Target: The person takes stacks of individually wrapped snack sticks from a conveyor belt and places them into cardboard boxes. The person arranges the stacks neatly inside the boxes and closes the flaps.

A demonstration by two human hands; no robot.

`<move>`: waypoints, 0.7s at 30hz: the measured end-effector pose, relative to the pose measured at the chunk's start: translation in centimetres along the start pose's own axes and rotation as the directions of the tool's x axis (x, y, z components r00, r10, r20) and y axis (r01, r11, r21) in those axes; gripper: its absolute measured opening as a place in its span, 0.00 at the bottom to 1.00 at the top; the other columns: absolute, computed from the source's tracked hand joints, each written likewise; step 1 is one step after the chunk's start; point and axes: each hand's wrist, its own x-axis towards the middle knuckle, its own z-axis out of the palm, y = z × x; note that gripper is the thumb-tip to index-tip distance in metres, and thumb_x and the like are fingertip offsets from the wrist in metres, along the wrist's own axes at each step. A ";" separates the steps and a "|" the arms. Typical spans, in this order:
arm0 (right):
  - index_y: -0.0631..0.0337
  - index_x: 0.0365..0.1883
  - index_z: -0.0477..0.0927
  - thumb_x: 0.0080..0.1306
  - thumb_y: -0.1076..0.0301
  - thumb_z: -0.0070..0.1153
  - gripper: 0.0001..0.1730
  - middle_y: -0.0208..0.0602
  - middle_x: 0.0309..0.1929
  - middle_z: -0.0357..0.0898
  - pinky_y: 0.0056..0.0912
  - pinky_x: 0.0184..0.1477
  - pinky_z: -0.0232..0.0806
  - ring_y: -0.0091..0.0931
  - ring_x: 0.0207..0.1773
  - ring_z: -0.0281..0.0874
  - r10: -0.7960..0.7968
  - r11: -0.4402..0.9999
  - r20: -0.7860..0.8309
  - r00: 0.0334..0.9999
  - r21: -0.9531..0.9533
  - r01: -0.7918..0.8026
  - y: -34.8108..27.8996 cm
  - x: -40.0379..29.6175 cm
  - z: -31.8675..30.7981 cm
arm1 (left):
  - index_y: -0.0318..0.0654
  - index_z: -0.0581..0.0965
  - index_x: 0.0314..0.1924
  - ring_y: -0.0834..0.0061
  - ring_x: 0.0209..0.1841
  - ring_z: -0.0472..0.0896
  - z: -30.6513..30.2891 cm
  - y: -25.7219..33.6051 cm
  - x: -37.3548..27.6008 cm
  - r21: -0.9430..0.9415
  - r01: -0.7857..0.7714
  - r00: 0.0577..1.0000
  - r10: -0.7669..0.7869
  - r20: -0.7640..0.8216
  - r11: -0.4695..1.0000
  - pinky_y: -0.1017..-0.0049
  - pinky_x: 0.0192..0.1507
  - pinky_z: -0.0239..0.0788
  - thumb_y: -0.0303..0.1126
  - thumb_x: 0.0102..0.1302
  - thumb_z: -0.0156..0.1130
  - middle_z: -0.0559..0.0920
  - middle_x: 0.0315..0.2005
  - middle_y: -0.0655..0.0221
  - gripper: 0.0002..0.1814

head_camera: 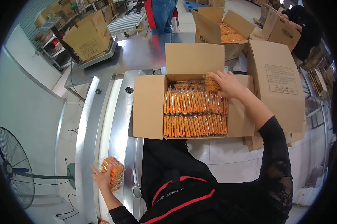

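Note:
An open cardboard carton point(148, 106) stands before me, with upright rows of orange-brown snack packs point(196, 126) in clear wrappers inside. At its far right corner, my right hand point(227, 84) grips a bunch of similar packs point(211, 84) over the back row; its fingertips are partly hidden. Down at the left, my left hand point(102, 177) is on a stack of wrapped snack packs point(115, 173), thumb across it and other fingers spread to the left. That stack overlaps the white conveyor belt point(104, 145) and its metal side rail.
A bench scale point(101, 57) bearing a tilted carton point(87, 39) is on the steel table point(134, 56). Another filled carton point(235, 50) stands behind mine, and a large carton point(277, 84) is at right. Two people are beyond the table. A floor fan point(13, 168) stands left.

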 end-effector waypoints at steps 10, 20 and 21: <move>0.56 0.86 0.47 0.71 0.29 0.51 0.58 0.46 0.89 0.37 0.70 0.82 0.32 0.42 0.90 0.31 0.111 0.971 -0.277 0.954 -0.174 -0.163 0.2 1.7 7.4 | 0.54 0.46 0.85 0.32 0.74 0.60 0.0 0.6 -0.2 0.000 -0.002 1.000 0.002 -0.014 1.000 0.37 0.71 0.60 0.75 0.52 0.73 0.59 0.76 0.44 0.71; 0.73 0.83 0.46 0.71 0.21 0.43 0.65 0.61 0.86 0.38 0.66 0.83 0.30 0.50 0.89 0.32 0.284 0.946 -0.198 0.938 -0.099 -0.308 -3.5 2.0 9.7 | 0.52 0.51 0.84 0.34 0.73 0.63 0.7 0.3 -0.5 -0.033 -0.040 0.997 0.038 -0.069 0.999 0.36 0.70 0.60 0.77 0.47 0.74 0.63 0.74 0.43 0.72; 0.72 0.83 0.47 0.71 0.21 0.43 0.65 0.60 0.86 0.40 0.66 0.83 0.31 0.51 0.89 0.34 0.269 0.950 -0.231 0.935 -0.098 -0.298 -3.6 2.2 10.4 | 0.53 0.52 0.84 0.35 0.74 0.64 0.0 1.8 -1.0 -0.029 -0.001 0.999 0.000 -0.046 1.000 0.34 0.69 0.59 0.78 0.46 0.74 0.64 0.74 0.43 0.73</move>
